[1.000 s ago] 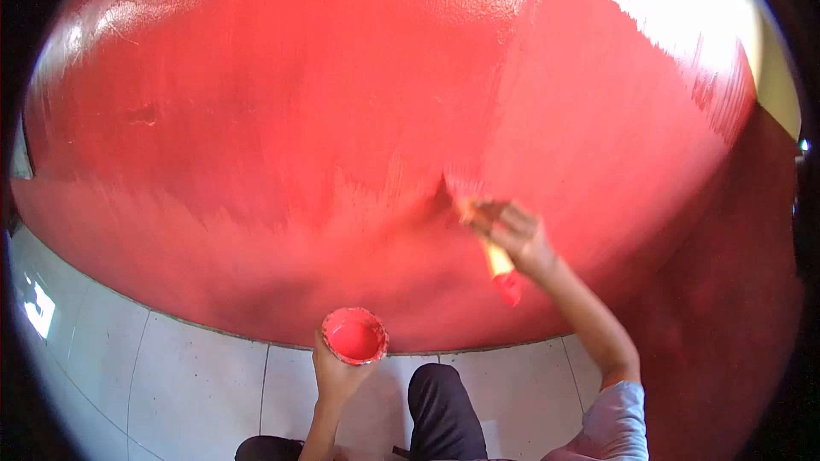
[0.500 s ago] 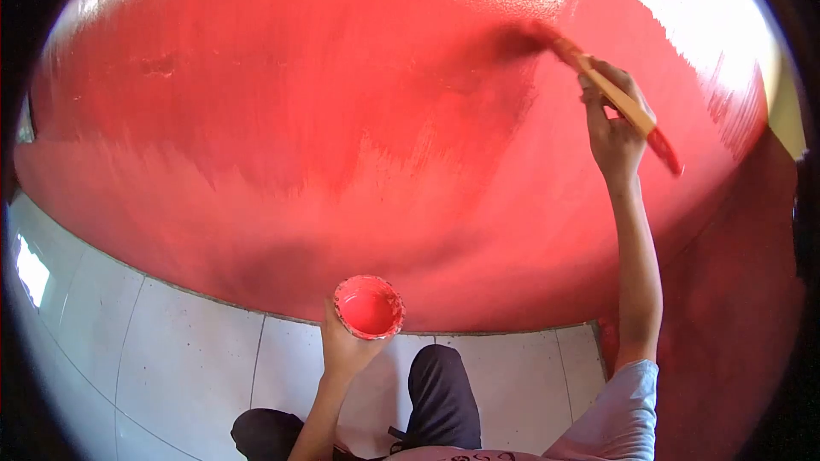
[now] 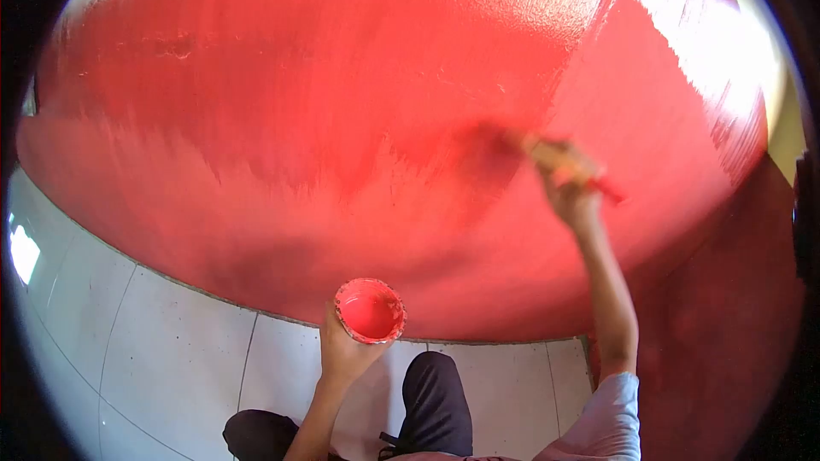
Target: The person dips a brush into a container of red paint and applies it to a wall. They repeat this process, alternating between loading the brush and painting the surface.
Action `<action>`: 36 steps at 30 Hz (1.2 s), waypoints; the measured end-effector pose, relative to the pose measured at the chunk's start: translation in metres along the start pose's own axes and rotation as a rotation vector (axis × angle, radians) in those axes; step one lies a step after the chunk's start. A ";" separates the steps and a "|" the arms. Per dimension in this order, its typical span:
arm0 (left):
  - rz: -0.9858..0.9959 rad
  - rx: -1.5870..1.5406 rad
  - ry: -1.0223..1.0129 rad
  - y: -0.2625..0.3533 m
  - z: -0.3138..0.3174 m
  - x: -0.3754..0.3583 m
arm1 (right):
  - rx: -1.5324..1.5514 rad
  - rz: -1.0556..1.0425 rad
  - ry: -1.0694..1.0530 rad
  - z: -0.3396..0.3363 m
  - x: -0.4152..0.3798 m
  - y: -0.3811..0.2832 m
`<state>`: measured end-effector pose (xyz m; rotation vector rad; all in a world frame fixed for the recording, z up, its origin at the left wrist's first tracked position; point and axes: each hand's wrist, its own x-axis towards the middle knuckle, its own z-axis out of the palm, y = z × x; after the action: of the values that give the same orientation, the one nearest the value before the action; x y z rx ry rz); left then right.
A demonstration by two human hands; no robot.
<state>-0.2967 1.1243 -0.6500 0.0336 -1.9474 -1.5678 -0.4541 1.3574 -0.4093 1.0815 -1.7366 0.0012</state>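
My left hand (image 3: 346, 352) is wrapped round a small cup of red paint (image 3: 370, 311), its rim smeared and its mouth facing up. My right hand (image 3: 571, 186) grips a paintbrush (image 3: 547, 154) by its yellowish handle, blurred by motion; the handle's end is red. The brush head points left against the red wall (image 3: 282, 111), where its tip merges with a dark shadow. Glossy, darker red paint covers the upper wall, with a ragged lower edge over a paler red band. Whether the bristles touch the wall is hard to see.
White floor tiles (image 3: 184, 333) meet the wall's curved lower edge. My bent knees (image 3: 437, 401) in dark trousers are close below the cup. A darker red surface (image 3: 717, 324) stands at the right, and a yellowish strip (image 3: 784, 111) shows at the upper right edge.
My right hand has moved down and to the left with the paintbrush, and the brush now lies flatter. The left hand holds the cup in nearly the same place. The view has shifted slightly.
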 end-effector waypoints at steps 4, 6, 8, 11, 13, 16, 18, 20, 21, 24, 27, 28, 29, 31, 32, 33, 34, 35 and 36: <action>-0.016 -0.039 -0.009 0.004 -0.003 0.002 | -0.140 0.750 -0.251 -0.001 0.044 -0.041; -0.037 -0.047 -0.011 0.005 -0.004 0.002 | -0.017 0.171 -0.059 0.034 -0.028 -0.049; -0.048 -0.053 -0.016 0.007 -0.005 0.002 | 0.122 -0.173 -0.206 0.064 -0.097 -0.069; -0.018 -0.038 0.019 0.012 -0.006 0.006 | 0.345 -0.193 -0.562 0.073 -0.138 -0.115; 0.025 0.003 0.071 0.016 -0.006 0.005 | 0.516 0.055 -0.573 0.082 -0.129 -0.087; -0.026 -0.009 0.073 0.022 -0.006 0.006 | 0.235 -0.005 -0.145 0.046 -0.020 -0.054; -0.039 -0.004 0.068 0.027 -0.008 0.008 | 0.214 0.023 0.199 0.032 0.021 -0.050; -0.030 -0.005 0.057 0.026 -0.009 0.007 | 0.132 -0.042 0.206 0.037 0.010 -0.055; -0.013 -0.008 0.050 0.025 -0.010 0.007 | 0.092 -0.080 0.215 0.040 0.002 -0.059; -0.033 -0.053 0.071 0.028 -0.012 0.006 | 0.146 -0.253 -0.219 0.081 -0.080 -0.087; -0.060 -0.057 0.118 0.034 -0.013 0.008 | 0.374 -0.192 -0.375 0.084 -0.085 -0.111; -0.070 -0.045 0.126 0.036 -0.013 0.007 | 0.357 -0.191 -0.365 0.083 -0.076 -0.100; -0.062 -0.030 0.126 0.040 -0.015 0.008 | 0.341 -0.185 -0.361 0.078 -0.060 -0.091; -0.050 -0.008 0.117 0.049 -0.020 0.012 | 0.068 -0.015 -0.228 0.052 -0.002 -0.079; -0.067 -0.007 0.122 0.051 -0.022 0.014 | 0.041 0.064 -0.088 0.044 0.026 -0.072; -0.082 -0.007 0.129 0.054 -0.021 0.015 | 0.216 0.122 0.205 0.045 0.036 -0.063; -0.092 -0.009 0.140 0.055 -0.021 0.015 | 0.198 0.065 0.197 0.050 0.030 -0.062; -0.084 -0.016 0.149 0.054 -0.022 0.015 | 0.178 0.005 0.193 0.060 0.019 -0.064; -0.073 -0.023 0.162 0.051 -0.025 0.015 | 0.159 -0.058 0.191 0.067 0.010 -0.068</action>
<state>-0.2791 1.1117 -0.5955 0.2181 -1.8199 -1.5833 -0.4606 1.2789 -0.4640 1.2066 -1.5526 0.2038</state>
